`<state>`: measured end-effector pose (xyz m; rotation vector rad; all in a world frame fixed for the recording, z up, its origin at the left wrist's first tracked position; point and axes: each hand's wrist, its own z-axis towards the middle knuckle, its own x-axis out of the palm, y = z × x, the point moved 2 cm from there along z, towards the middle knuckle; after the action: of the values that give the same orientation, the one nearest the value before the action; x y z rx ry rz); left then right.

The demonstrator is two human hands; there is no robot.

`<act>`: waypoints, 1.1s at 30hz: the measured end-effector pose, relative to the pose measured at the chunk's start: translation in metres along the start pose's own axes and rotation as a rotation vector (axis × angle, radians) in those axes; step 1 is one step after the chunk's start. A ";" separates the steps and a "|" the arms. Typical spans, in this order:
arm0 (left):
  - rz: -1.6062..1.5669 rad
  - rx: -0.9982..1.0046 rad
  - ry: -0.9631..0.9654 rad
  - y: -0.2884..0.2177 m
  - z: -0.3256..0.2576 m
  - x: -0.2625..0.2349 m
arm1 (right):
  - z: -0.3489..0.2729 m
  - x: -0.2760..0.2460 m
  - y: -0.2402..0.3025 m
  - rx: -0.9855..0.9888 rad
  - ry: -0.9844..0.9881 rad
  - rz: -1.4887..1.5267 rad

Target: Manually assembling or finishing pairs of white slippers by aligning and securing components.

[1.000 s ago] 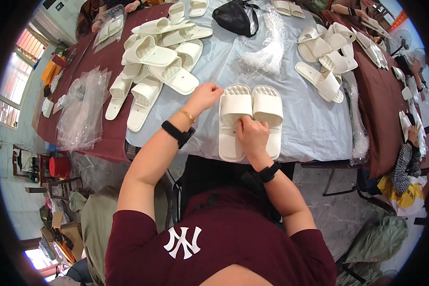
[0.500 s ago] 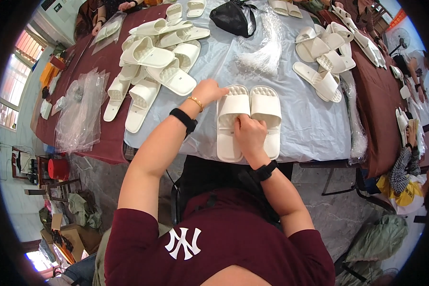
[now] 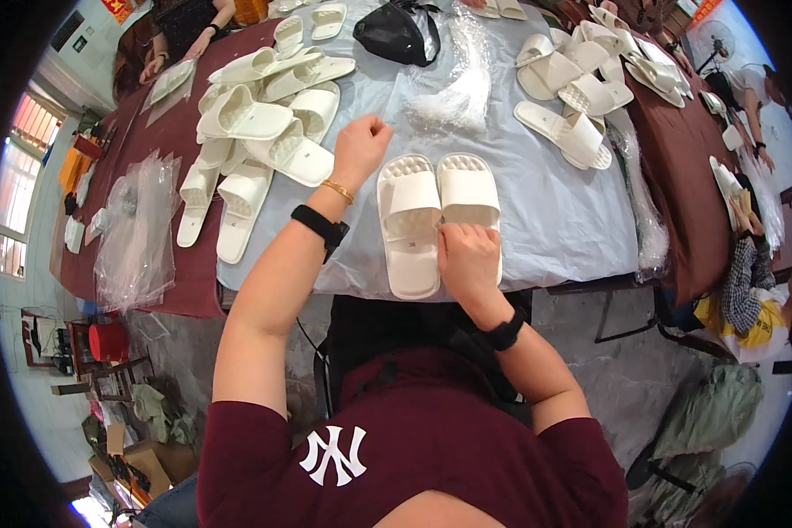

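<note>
Two cream slide slippers lie side by side at the table's near edge, the left slipper (image 3: 412,260) and the right slipper (image 3: 468,187), with bumpy footbeds and wide bands. My right hand (image 3: 469,260) rests over the right slipper's footbed just below its band, fingers curled closed. What its fingers hold, if anything, is hidden. My left hand (image 3: 363,145) hovers above the cloth, up and left of the pair and apart from it. Its fingers are curled together, and anything pinched in them is too small to make out.
A heap of cream slippers (image 3: 264,119) lies to the left, another group of slippers (image 3: 572,88) to the right. Ahead are a black bag (image 3: 396,33) and a bundle of thin clear strands (image 3: 458,97). Clear plastic bags (image 3: 136,238) lie far left. Other people work around the tables.
My left hand has drawn away from the toe end of the left slipper, up and to the left. My right hand has shifted from between the bands onto the right slipper.
</note>
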<state>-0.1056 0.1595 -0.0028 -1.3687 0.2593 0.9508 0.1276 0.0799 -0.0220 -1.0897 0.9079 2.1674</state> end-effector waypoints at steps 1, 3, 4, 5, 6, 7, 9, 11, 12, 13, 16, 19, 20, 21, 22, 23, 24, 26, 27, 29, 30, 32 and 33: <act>-0.111 0.061 -0.072 -0.012 0.001 -0.005 | -0.005 -0.008 -0.006 0.002 0.018 -0.022; -0.091 0.097 -0.078 -0.028 0.002 -0.002 | -0.012 -0.022 -0.018 0.024 0.010 -0.030; -0.138 0.170 -0.064 -0.033 0.002 0.001 | -0.013 -0.032 -0.022 0.039 -0.042 -0.068; -0.185 0.243 -0.051 -0.038 0.002 0.004 | -0.013 -0.040 -0.026 0.053 -0.095 -0.105; -0.137 0.279 0.035 -0.049 -0.002 0.008 | -0.015 -0.047 -0.030 0.082 -0.097 -0.125; -0.143 0.283 0.039 -0.053 -0.005 0.017 | -0.016 -0.049 -0.033 0.086 -0.097 -0.131; -0.176 0.483 0.172 -0.061 -0.013 0.042 | -0.019 -0.052 -0.040 0.151 -0.120 -0.016; -0.162 0.501 0.257 -0.060 -0.020 0.062 | -0.020 -0.051 -0.036 0.145 -0.117 0.020; -0.145 0.517 0.345 -0.061 -0.024 0.070 | -0.021 -0.051 -0.032 0.141 -0.111 0.058; -0.146 0.519 0.344 -0.060 -0.026 0.074 | -0.023 -0.051 -0.027 0.140 -0.113 0.057; -0.156 0.314 0.466 -0.056 -0.032 0.088 | -0.027 -0.052 -0.005 0.015 -0.093 0.146; -0.155 0.229 0.453 -0.056 -0.035 0.090 | -0.033 -0.049 0.004 -0.044 -0.028 0.228; -0.156 0.233 0.457 -0.058 -0.035 0.090 | -0.033 -0.048 0.006 -0.069 -0.046 0.271; -0.162 0.215 0.455 -0.057 -0.035 0.089 | -0.032 -0.047 0.006 -0.068 -0.047 0.269; -0.169 0.196 0.452 -0.056 -0.034 0.090 | -0.032 -0.046 0.006 -0.099 -0.063 0.285; -0.170 0.197 0.452 -0.056 -0.033 0.091 | -0.031 -0.045 0.004 -0.130 -0.079 0.301; -0.170 0.194 0.457 -0.056 -0.032 0.091 | -0.031 -0.042 0.001 -0.130 -0.078 0.299; -0.176 0.190 0.459 -0.055 -0.030 0.092 | -0.027 -0.035 -0.012 -0.108 -0.049 0.258; -0.186 0.185 0.447 -0.053 -0.029 0.090 | -0.024 -0.028 -0.018 -0.117 -0.046 0.255; -0.216 0.178 0.424 -0.052 -0.027 0.090 | -0.021 -0.019 -0.037 -0.128 -0.079 0.256; -0.205 0.173 0.446 -0.051 -0.026 0.090 | -0.016 -0.018 -0.044 -0.175 -0.082 0.254; -0.211 0.163 0.449 -0.053 -0.024 0.091 | -0.011 -0.012 -0.059 -0.220 -0.071 0.261; -0.228 0.114 0.513 -0.051 -0.022 0.091 | -0.007 -0.009 -0.062 -0.247 -0.072 0.282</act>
<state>-0.0056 0.1828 -0.0324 -1.4833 0.5231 0.3780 0.1796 0.1121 -0.0375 -1.0384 0.8170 2.5899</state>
